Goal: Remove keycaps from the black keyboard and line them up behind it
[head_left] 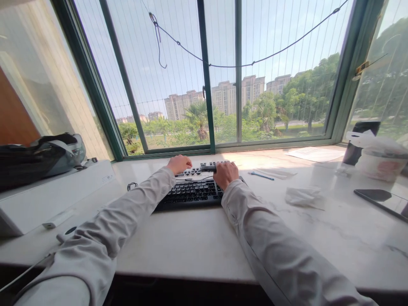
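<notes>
wide green-framed sliding window (pixel 208 106) with thin vertical bars outside, bright daylight, pale apartment blocks (pixel 180 105) and green trees (pixel 310 91) beyond, glossy white, grey-veined countertop (pixel 188 242) below, dark, possibly open space underneath

Countertop (pixel 188 242): smooth, glossy, marble-look | Keyboard (pixel 185 205): black plastic | Sleeves (pixel 270 229): matt grey cloth, wrinkled | Far-right sheet (pixel 314 154): white paper

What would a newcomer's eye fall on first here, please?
Probably the wide green-framed window filling the upper view, a dark cord sagging across it. Below, centred on the pale marble-patterned counter, lies a black plastic keyboard, with the left hand beyond it and the right hand gripping a dark elongated object.
</notes>
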The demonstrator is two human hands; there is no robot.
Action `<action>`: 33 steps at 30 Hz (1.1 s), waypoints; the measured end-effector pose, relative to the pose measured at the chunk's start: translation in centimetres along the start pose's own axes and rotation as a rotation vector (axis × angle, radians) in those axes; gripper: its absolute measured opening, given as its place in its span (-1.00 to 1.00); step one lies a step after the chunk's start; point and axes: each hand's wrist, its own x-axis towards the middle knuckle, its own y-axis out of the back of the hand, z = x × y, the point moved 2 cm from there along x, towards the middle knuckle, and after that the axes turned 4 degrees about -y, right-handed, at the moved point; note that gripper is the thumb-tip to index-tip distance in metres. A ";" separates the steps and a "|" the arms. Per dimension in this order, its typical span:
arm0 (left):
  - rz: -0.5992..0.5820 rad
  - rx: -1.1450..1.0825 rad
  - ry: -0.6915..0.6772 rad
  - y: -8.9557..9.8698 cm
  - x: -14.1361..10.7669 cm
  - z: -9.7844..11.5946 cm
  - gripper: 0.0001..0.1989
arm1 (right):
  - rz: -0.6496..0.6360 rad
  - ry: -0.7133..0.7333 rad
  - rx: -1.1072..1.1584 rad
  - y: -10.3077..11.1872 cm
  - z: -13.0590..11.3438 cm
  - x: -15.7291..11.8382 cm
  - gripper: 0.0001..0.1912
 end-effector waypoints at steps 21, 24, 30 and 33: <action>0.004 -0.763 -0.280 -1.9 -9.0 2.6 -0.60 | -0.065 -0.051 1.546 -1.8 -6.2 -0.7 -0.54; 0.014 -0.742 -0.324 -2.1 -8.9 2.6 -0.66 | -0.170 -0.050 1.651 -1.3 -7.8 -1.7 -0.54; 0.019 -0.620 -0.424 -2.0 -8.8 1.9 -0.76 | -0.323 -0.174 1.778 -1.4 -8.0 -2.0 -0.58; 0.015 -0.551 -0.413 -1.8 -8.9 1.6 -0.75 | -0.354 -0.243 1.831 -1.7 -7.6 -1.9 -0.61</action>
